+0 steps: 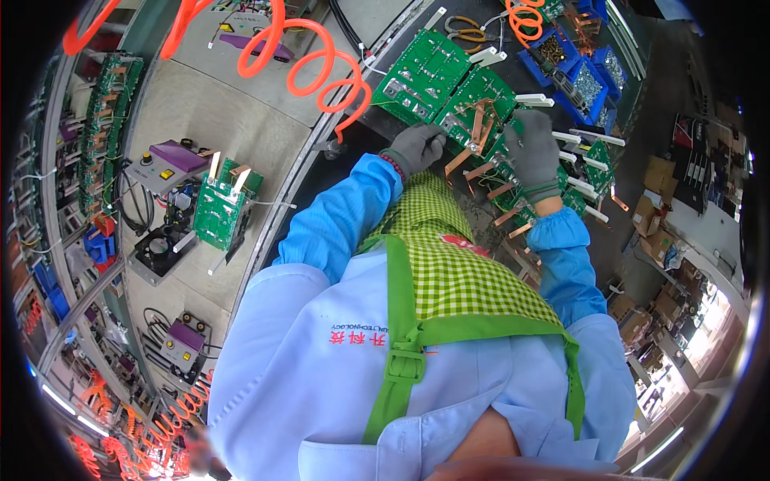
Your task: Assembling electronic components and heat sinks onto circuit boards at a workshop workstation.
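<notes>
Several green circuit boards lie on the dark bench in front of me; one board (423, 76) is at the far left of the group. Beside it, a second board (481, 94) carries copper strips (480, 124). My left hand (419, 150), in a grey glove, is closed at the near edge of these boards, and whatever its fingers pinch is hidden. Over the boards on the right, my right hand (533, 152), also gloved, has curled fingers; I cannot make out anything in them. More copper strips (501, 190) stick out from the boards below it.
Blue bins (584, 90) of small metal fasteners stand at the far right, with pliers (467, 32) to their left. A coiled orange hose (301, 72) hangs across the upper left. Another board assembly (218, 210) and purple-topped devices (178, 156) stand on the left surface.
</notes>
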Available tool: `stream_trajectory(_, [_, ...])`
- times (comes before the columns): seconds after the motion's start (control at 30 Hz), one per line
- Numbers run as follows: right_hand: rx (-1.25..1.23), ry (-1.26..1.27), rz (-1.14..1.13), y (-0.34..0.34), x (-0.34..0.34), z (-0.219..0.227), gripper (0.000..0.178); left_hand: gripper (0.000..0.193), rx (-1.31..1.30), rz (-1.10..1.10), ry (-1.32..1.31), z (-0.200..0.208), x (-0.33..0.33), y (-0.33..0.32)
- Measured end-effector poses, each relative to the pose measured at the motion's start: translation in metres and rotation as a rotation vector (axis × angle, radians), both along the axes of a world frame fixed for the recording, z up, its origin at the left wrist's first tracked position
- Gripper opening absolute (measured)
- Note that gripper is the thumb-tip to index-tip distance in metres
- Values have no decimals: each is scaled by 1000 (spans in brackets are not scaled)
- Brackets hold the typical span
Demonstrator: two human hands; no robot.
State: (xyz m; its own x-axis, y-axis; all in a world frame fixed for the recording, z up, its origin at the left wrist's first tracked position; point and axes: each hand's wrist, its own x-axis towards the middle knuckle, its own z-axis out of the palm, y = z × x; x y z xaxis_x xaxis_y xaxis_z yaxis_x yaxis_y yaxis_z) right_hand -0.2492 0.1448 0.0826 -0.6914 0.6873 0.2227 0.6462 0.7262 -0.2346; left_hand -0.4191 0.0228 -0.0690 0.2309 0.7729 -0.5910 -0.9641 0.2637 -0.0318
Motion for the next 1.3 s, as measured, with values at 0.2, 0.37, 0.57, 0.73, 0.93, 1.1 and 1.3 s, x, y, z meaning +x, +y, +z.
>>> stream_trajectory(0.2, [-316, -38, -153, 6, -11, -22, 31, 17, -81, -66, -69, -3, -1, 6])
stream_trajectory(0.37, [-297, -147, -150, 8, -20, -40, 21, 16, -53, -89, 56, 10, 1, 9])
stream_trajectory(0.57, [-332, 74, -93, 3, -9, 10, 15, 16, 23, -11, 76, 16, -1, -5])
stream_trajectory(0.73, [-646, 226, -230, -46, -26, 20, 19, 18, -21, -53, 205, 42, -3, -11])
stream_trajectory(0.93, [-437, 315, -248, -82, -20, -34, 26, 16, 44, 8, 217, 39, 8, -6])
stream_trajectory(1.1, [-403, 243, -214, -91, -20, -44, 25, 27, 258, 23, 673, 28, 12, -14])
stream_trajectory(1.3, [-470, 150, -105, -102, -28, -45, 23, 28, -35, -4, 487, 53, 18, 0])
